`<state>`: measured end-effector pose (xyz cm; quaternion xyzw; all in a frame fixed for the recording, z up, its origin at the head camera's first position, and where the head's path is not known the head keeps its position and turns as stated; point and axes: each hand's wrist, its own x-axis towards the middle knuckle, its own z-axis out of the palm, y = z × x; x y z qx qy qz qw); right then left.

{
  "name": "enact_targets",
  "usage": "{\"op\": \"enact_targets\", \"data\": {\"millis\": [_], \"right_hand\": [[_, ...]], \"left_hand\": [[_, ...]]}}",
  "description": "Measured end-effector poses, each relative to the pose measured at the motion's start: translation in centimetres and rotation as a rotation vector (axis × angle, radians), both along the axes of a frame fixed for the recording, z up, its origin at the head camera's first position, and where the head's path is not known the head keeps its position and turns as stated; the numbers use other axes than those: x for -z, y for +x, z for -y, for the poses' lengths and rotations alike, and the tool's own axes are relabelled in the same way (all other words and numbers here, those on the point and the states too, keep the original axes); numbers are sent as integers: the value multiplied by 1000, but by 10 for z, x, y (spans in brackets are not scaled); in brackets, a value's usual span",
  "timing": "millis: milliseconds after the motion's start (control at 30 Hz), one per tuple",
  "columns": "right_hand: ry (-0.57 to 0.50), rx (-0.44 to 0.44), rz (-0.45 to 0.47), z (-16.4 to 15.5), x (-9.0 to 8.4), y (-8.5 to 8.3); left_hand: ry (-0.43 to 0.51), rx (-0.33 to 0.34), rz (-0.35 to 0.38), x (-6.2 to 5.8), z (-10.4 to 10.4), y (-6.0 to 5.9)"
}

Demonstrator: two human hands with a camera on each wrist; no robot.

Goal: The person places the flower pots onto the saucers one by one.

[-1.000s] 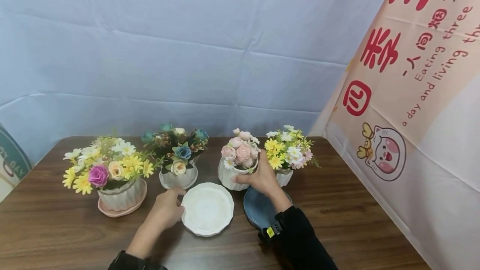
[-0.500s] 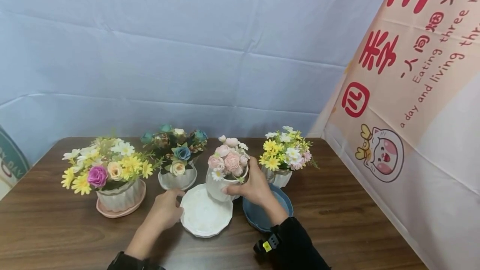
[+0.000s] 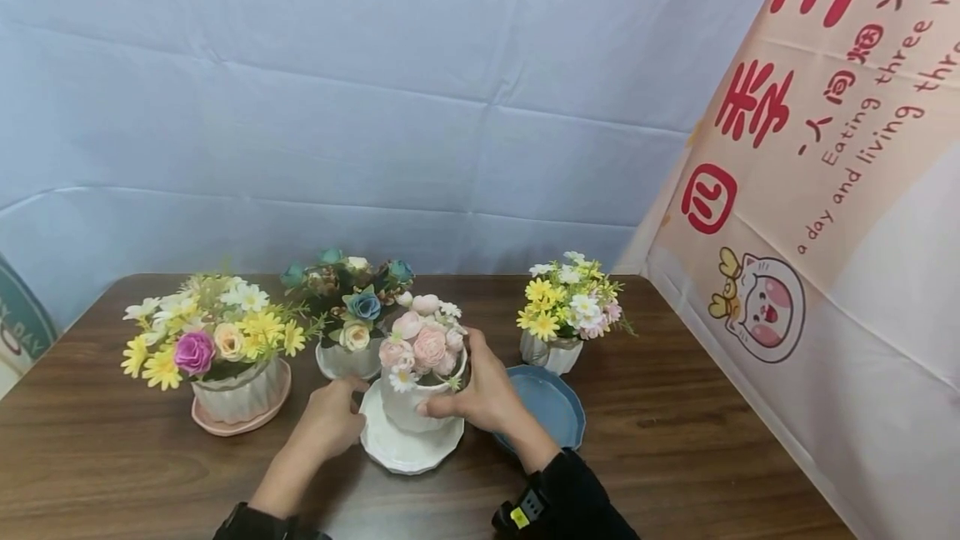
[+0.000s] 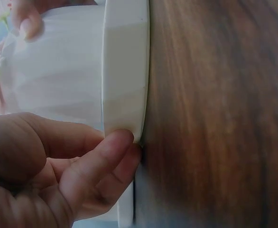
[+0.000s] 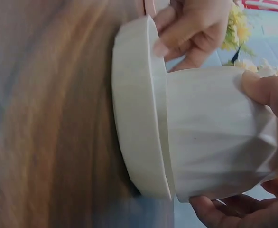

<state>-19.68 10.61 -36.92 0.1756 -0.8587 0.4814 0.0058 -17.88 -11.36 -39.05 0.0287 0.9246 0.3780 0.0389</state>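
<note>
A white ridged flower pot (image 3: 408,413) with pink artificial flowers (image 3: 429,347) is over the white saucer (image 3: 384,445). My right hand (image 3: 483,390) grips this pot, thumb on the near side and fingers round the far right. In the right wrist view the pot's base (image 5: 177,142) is close to the saucer's rim (image 5: 136,109), and whether it touches the saucer floor is hidden. My left hand (image 3: 333,415) pinches the saucer's left rim; the thumb and fingertips (image 4: 117,145) meet at its edge in the left wrist view.
A blue saucer (image 3: 558,407) lies to the right, with a yellow-and-white flower pot (image 3: 551,352) behind it. At left, a flower pot (image 3: 238,394) stands on a pink saucer (image 3: 281,402). A pot of blue flowers (image 3: 363,304) stands behind my left hand on the wooden table (image 3: 675,440).
My right hand has carried the pink-flower pot left and toward me, from behind the saucers to over the white saucer. My left hand has stayed at the saucer's rim.
</note>
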Motion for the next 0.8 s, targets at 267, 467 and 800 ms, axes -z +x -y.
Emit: {"op": "enact_targets", "data": {"millis": [267, 467, 800], "right_hand": [[37, -37, -45, 10, 5, 8], [67, -22, -32, 12, 11, 10], [50, -25, -19, 12, 15, 11]], "left_hand": [[-20, 6, -53, 1, 1, 0], [-42, 8, -46, 1, 2, 1], [-25, 1, -19, -1, 2, 1]]}}
